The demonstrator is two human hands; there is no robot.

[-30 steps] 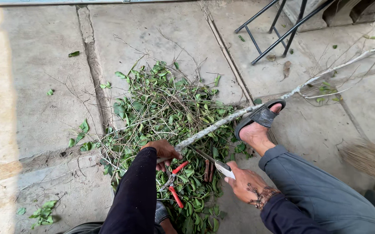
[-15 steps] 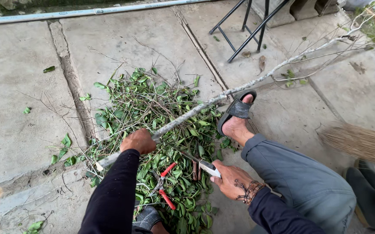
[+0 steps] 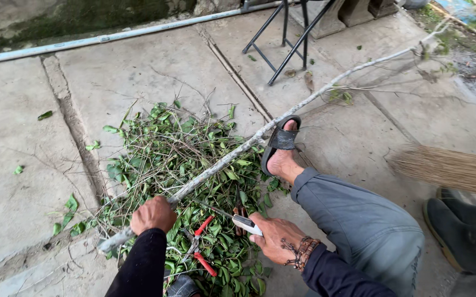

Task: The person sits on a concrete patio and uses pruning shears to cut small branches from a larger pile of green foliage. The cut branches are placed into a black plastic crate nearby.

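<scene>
My left hand (image 3: 153,214) is closed around a long pale branch (image 3: 260,135) near its thick end, low in the view. The branch runs up and right across the concrete, under my sandalled foot (image 3: 281,147), to thin twigs at the far right. My right hand (image 3: 275,239) grips a white-handled cutting tool (image 3: 244,223) whose thin blade points left toward the branch. Red-handled pruning shears (image 3: 200,247) lie on the leaves between my hands.
A heap of cut green leaves and twigs (image 3: 177,159) covers the concrete floor (image 3: 18,126). A straw broom head (image 3: 447,168) and a dark boot (image 3: 458,231) are at right. Black metal legs (image 3: 290,33) stand at the top. A grey pipe (image 3: 111,37) runs along the wall.
My left hand has slid down the branch toward its thick end. The view has tilted up, showing more of the far floor, the wall and the pipe.
</scene>
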